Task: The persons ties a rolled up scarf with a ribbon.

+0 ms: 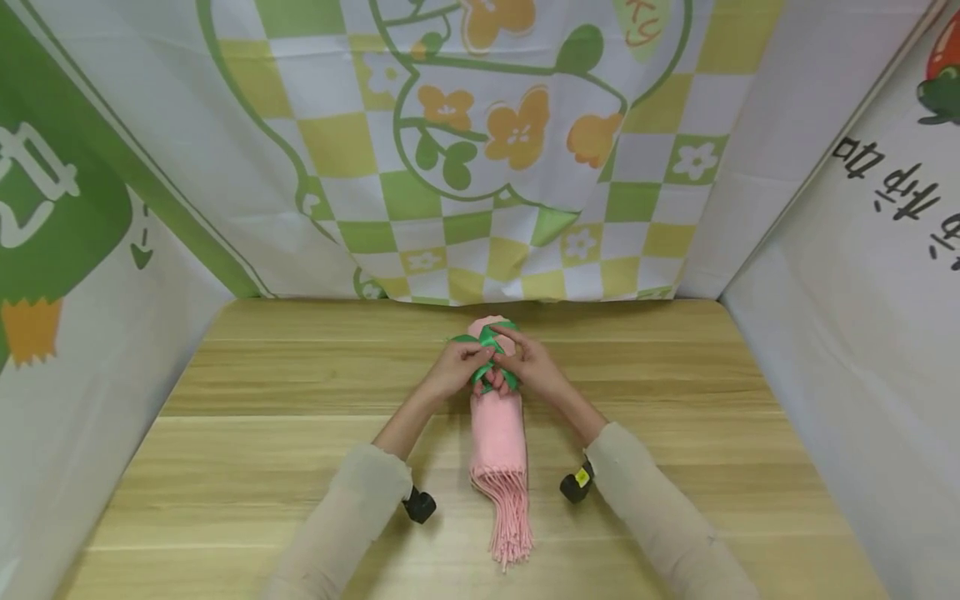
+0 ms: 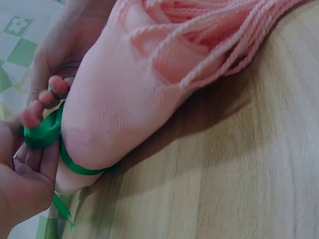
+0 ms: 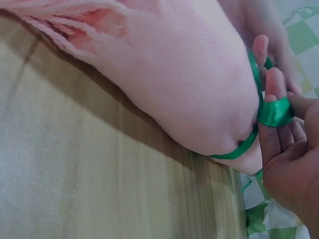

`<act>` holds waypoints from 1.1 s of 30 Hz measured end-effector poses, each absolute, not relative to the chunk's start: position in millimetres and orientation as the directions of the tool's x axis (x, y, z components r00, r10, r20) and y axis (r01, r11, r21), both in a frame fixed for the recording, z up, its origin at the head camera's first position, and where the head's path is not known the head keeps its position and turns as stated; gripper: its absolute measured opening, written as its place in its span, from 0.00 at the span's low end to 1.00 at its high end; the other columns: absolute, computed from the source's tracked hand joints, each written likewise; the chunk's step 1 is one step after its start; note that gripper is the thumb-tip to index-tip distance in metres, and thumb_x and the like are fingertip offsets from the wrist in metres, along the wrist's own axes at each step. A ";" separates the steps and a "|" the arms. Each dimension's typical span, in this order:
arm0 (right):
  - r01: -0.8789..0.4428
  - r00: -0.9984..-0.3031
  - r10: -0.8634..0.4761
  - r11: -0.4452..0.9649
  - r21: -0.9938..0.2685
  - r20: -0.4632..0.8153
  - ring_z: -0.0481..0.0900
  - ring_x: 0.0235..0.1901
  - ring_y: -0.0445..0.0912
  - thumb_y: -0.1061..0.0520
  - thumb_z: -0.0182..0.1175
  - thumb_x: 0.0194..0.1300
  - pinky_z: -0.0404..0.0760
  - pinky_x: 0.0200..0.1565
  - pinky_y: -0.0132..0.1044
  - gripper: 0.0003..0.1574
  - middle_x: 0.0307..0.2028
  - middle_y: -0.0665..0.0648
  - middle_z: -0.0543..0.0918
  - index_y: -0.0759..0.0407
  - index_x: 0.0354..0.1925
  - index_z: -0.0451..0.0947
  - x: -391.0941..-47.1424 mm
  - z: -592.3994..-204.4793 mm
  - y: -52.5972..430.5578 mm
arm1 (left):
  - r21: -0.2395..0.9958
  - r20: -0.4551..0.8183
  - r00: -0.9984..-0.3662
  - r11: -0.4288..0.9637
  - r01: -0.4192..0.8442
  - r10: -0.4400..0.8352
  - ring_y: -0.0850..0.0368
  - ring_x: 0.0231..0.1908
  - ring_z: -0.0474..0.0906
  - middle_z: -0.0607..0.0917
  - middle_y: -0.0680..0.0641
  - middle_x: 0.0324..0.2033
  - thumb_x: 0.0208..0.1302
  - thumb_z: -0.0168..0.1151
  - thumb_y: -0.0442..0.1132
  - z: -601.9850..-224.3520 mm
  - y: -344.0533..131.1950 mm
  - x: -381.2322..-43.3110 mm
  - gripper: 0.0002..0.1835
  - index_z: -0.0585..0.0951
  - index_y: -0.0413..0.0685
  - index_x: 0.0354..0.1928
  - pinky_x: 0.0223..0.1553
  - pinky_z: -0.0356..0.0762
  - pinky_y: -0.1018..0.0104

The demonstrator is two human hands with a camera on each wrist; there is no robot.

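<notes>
A folded pink scarf (image 1: 498, 433) lies lengthwise on the table, its twisted fringe (image 1: 510, 517) toward the person. Near its far end a green satin ribbon (image 2: 82, 168) runs round it, with loops gathered on top. My left hand (image 1: 456, 367) pinches the ribbon from the left side. From the right, my right hand (image 1: 536, 367) holds a ribbon loop between thumb and fingers, as the right wrist view shows. Both hands meet over the scarf, fingertips close together. A loose ribbon tail (image 2: 62, 206) hangs beyond the scarf in the left wrist view. The knot area is partly hidden by fingers.
The wooden table (image 1: 300, 450) reaches back to a hanging checkered cloth (image 1: 517, 208) with flower prints. Printed white panels stand to the left and right. Small black devices sit at both wrists, beside the beige sleeves (image 1: 660, 517).
</notes>
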State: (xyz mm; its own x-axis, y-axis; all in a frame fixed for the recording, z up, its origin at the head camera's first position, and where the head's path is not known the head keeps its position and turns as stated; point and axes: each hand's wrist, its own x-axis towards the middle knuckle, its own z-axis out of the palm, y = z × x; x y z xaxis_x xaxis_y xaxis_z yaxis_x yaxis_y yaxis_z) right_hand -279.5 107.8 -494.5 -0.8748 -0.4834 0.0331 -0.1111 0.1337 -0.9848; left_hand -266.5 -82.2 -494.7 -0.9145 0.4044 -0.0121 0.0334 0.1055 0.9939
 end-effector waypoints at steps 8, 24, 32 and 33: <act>0.154 -0.883 -0.450 -0.011 -0.988 -0.132 0.82 0.19 0.37 0.55 0.49 0.78 0.83 0.27 0.28 0.28 0.21 0.48 0.84 0.75 0.66 0.63 -273.1 -497.0 105.9 | 0.993 -0.065 -0.959 0.111 -0.035 0.277 0.65 0.18 0.68 0.76 0.55 0.19 0.76 0.54 0.43 -499.6 -76.7 -268.9 0.17 0.81 0.38 0.32 0.22 0.68 0.74; 0.447 -0.799 -0.576 -0.374 -0.812 -0.175 0.84 0.24 0.37 0.47 0.40 0.81 0.78 0.26 0.23 0.24 0.27 0.54 0.89 0.52 0.44 0.82 -271.5 -501.3 104.6 | 0.994 -0.052 -0.952 0.107 -0.020 0.303 0.64 0.22 0.69 0.77 0.55 0.20 0.76 0.54 0.43 -501.9 -74.9 -268.2 0.16 0.80 0.45 0.28 0.27 0.70 0.73; 0.398 -0.864 -0.490 -0.527 -0.751 -0.115 0.79 0.24 0.35 0.54 0.46 0.79 0.78 0.27 0.22 0.18 0.26 0.49 0.84 0.49 0.45 0.85 -266.3 -504.2 102.7 | 0.996 -0.085 -0.961 0.046 -0.075 0.263 0.60 0.34 0.74 0.79 0.55 0.27 0.76 0.54 0.43 -503.0 -73.9 -266.1 0.18 0.80 0.46 0.26 0.37 0.75 0.71; 0.383 -0.868 -0.487 -0.535 -0.753 -0.095 0.79 0.24 0.35 0.55 0.46 0.79 0.79 0.28 0.22 0.18 0.26 0.48 0.84 0.50 0.45 0.85 -265.8 -504.3 103.1 | 0.996 -0.089 -0.963 0.043 -0.081 0.255 0.60 0.34 0.75 0.80 0.55 0.28 0.76 0.54 0.44 -502.7 -73.8 -265.8 0.18 0.81 0.46 0.26 0.37 0.75 0.71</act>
State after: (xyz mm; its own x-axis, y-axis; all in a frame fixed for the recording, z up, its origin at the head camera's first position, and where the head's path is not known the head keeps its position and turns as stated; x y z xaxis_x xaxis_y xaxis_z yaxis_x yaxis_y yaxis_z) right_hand -265.8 103.1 -504.3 -0.8679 -0.4874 -0.0954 0.3833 -0.5352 -0.7528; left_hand -265.8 -73.8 -502.7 -0.9629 0.2546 -0.0893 -0.0811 0.0426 0.9958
